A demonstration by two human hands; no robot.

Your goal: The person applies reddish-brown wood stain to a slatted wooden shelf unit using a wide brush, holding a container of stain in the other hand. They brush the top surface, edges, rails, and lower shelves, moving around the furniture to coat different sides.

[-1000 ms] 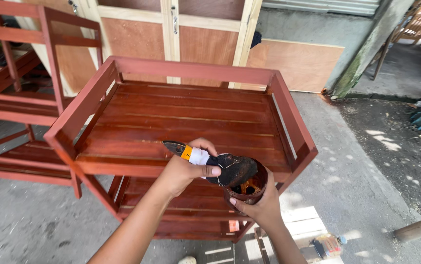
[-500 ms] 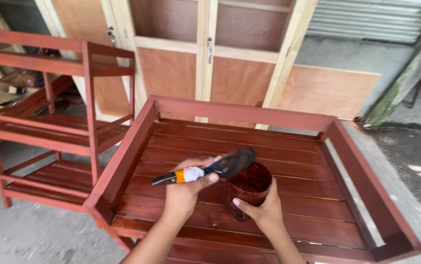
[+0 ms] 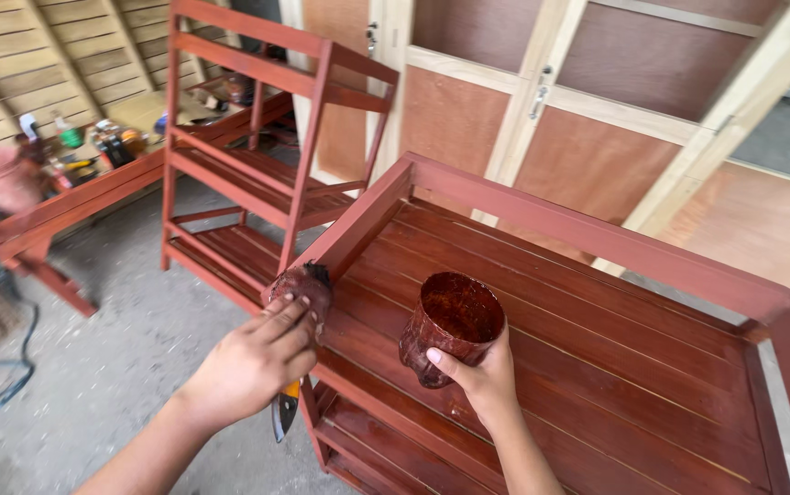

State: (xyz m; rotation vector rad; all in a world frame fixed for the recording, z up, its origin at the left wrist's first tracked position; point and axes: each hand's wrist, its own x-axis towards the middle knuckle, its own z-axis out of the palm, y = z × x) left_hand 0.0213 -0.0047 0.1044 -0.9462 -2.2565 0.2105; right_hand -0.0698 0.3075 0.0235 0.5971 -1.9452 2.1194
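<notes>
My left hand (image 3: 250, 365) grips a paintbrush (image 3: 301, 291). Its dark, stain-soaked bristles press on the left end rail of a red-brown wooden rack (image 3: 597, 240), and its orange and black handle points down below my fingers. My right hand (image 3: 479, 378) holds a stain-coated cup (image 3: 450, 323) from below. The cup is upright and open-topped, just above the rack's slatted top shelf. The two hands are about a hand's width apart.
A second red-brown shelf unit (image 3: 267, 174) stands behind on the left. A low bench (image 3: 74, 197) with bottles and small tools is at far left. Unpainted wooden cabinet doors (image 3: 542, 101) stand behind the rack. A dark cable (image 3: 12, 376) lies on the concrete floor.
The view has swung left and closer. My left hand has carried the brush from over the cup to the rack's left end rail. The cup has stayed above the top shelf.
</notes>
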